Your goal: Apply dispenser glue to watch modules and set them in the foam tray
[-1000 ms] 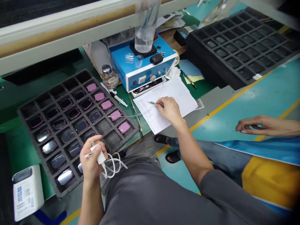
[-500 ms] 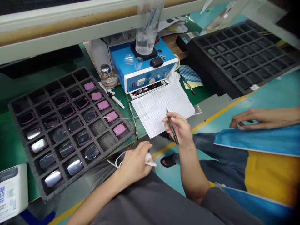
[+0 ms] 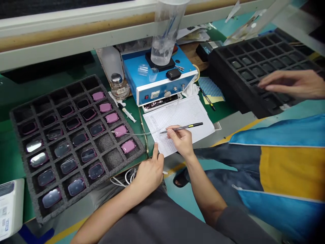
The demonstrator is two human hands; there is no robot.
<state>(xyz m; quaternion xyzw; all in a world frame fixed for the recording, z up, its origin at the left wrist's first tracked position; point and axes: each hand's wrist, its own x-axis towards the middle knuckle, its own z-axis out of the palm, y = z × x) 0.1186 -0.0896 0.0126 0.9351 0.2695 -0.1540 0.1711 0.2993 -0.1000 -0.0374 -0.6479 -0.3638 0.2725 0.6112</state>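
My right hand (image 3: 180, 140) grips a black pen (image 3: 189, 126), held almost level over a printed grid sheet (image 3: 200, 112), its tip above the sheet's left part. My left hand (image 3: 149, 171) points its index finger at the sheet's lower left corner, the other fingers curled round a white cable plug (image 3: 165, 172) that shows at its side. A white cable (image 3: 119, 182) loops beside that hand. To the left, a grey foam tray (image 3: 101, 144) holds several watch-like devices; a thin line reaches one pink device (image 3: 120, 131).
Behind the sheet stands a blue box (image 3: 162, 88) bearing a clear cylinder (image 3: 162, 51). A glass bottle (image 3: 119, 88) and a syringe (image 3: 128, 113) lie between box and tray. At right, a co-worker's hand (image 3: 291, 83) hovers over a black foam tray (image 3: 228, 81).
My right hand has lowered the pen to the sheet and tilted it level. My left hand has stretched its index finger to the sheet's corner. The co-worker's hand has risen toward the black tray.
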